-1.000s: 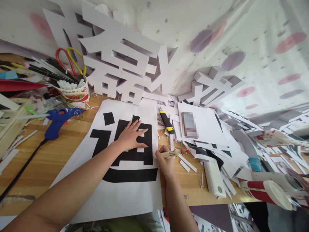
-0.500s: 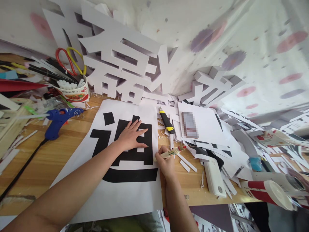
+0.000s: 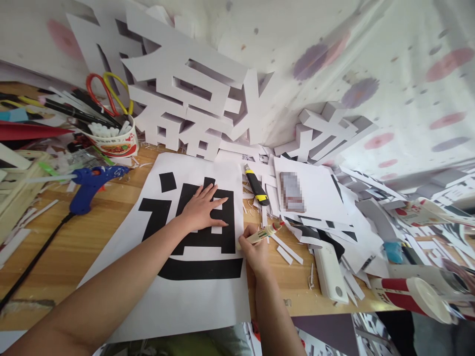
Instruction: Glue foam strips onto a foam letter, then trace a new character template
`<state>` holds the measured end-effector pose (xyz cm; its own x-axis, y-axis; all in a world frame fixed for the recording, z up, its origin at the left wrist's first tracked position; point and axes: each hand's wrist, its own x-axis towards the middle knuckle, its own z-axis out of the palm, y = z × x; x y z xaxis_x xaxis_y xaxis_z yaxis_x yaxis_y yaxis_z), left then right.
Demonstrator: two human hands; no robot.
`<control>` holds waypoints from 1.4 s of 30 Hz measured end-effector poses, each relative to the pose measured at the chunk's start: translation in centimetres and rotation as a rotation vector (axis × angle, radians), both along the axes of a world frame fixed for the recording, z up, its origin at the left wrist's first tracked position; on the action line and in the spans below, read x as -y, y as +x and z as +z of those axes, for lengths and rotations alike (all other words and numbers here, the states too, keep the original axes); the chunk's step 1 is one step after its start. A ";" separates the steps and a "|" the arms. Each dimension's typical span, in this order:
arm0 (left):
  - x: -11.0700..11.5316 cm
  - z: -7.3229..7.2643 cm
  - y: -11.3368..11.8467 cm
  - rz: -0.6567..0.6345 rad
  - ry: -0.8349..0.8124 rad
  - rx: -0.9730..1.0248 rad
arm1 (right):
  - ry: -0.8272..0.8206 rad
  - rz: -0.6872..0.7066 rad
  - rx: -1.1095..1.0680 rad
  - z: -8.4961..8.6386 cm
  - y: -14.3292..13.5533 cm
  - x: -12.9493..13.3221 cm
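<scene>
A white paper sheet [image 3: 200, 301] with a large black printed character [image 3: 204, 268] lies on the wooden table. My left hand [image 3: 200, 210] rests flat on the character's upper part, fingers spread, holding nothing. At the sheet's right edge, my right hand [image 3: 256, 249] is closed around a thick cream pen [image 3: 262, 234]. The pen's red end points up to the right, and its tip is hidden by my fingers. A black and yellow utility knife [image 3: 256, 185] lies just right of the sheet, above my right hand.
A blue glue gun [image 3: 89, 187] and a paper cup of tools [image 3: 120, 141] are at left. White cut-out characters [image 3: 185, 79] stand against the back. Papers [image 3: 315, 188], a phone [image 3: 292, 192], a white power bank [image 3: 330, 272] and a red-white cup [image 3: 408, 296] are at right.
The upper end of the pen in my right hand has tilted slightly to the left. My left hand and the sheet have stayed where they were.
</scene>
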<state>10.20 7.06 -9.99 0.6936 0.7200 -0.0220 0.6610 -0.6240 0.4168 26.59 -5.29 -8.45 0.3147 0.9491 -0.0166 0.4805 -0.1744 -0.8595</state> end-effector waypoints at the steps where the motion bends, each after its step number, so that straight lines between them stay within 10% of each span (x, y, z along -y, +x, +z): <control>1: 0.0 0.0 0.0 0.000 0.004 0.003 | -0.005 0.003 0.002 0.0 0.0 0.0; 42: 0.0 0.1 0.0 -0.005 0.001 -0.009 | -0.076 0.102 0.089 0.4 0.0 0.3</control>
<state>10.15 7.07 -9.86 0.6967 0.7169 -0.0274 0.6617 -0.6274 0.4106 26.58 -5.57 -8.04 0.2202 0.9732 -0.0660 0.5730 -0.1838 -0.7987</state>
